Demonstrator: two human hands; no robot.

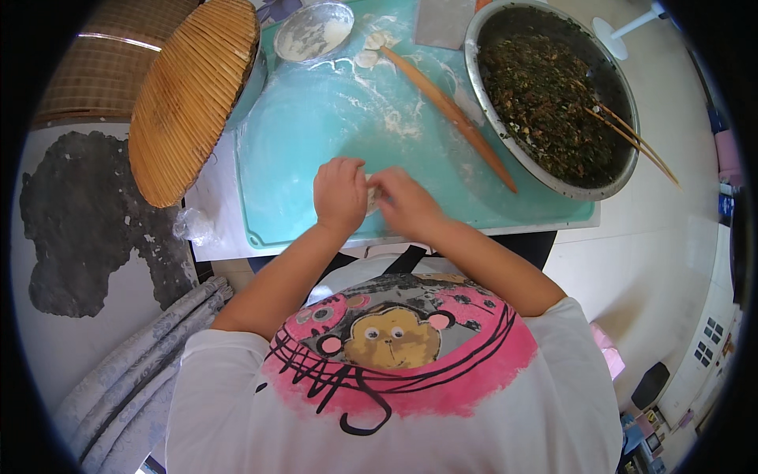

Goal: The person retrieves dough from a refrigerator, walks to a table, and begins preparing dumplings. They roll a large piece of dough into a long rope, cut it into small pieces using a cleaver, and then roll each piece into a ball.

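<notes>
Over the near part of a teal mat (296, 130), my left hand (340, 192) and my right hand (408, 201) meet around a pale piece of dough (372, 198). Fingers of both hands pinch it, and they hide most of its shape. A tapered wooden rolling pin (450, 112) lies slantwise on the mat, beyond my right hand. At its far end are small pale dough pieces (367, 58). To the right stands a large metal basin (472, 59) of chopped green and brown filling (545, 101), with wooden chopsticks (636, 139) resting over its rim.
A metal bowl with flour (314, 35) sits at the back, and a flat grey rectangular thing (440, 23) lies near the basin. A round straw-like lid (189, 101) leans over a container at the left. Crumpled clear plastic (195, 227) lies by the table's left edge.
</notes>
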